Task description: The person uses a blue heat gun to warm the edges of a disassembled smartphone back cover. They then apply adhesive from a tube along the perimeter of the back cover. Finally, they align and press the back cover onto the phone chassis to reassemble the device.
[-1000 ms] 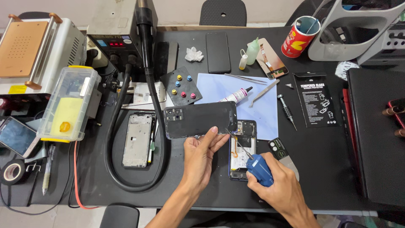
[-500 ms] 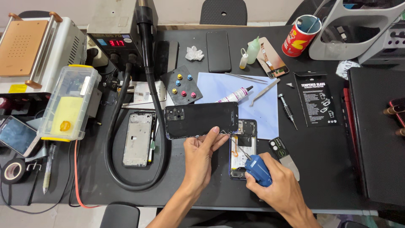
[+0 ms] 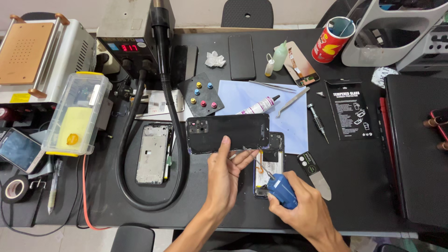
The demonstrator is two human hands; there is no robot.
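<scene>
The table (image 3: 373,186) is dark and crowded, with a hot-air station (image 3: 133,44) at the back left and its hose (image 3: 175,154) looping down toward the near edge. Against the pictures of a second and half a second ago, very little has changed: the back cover (image 3: 228,133) sits at the same height over the table, and the screwdriver (image 3: 280,189) stays low at its right. The work appears to be in a steady hold, not a new step.

The back cover lies with its long axis left to right, its camera cut-outs at the left end, its dark outer face up. The left hand (image 3: 224,179) holds it from below, fingers (image 3: 225,144) pinching the near edge.

Under its right end the open phone (image 3: 270,163) lies with its long axis running away from the person.

The right hand (image 3: 305,214) is closed round the blue screwdriver handle, the thin tip pointing up-left toward the cover's lower right corner.
</scene>
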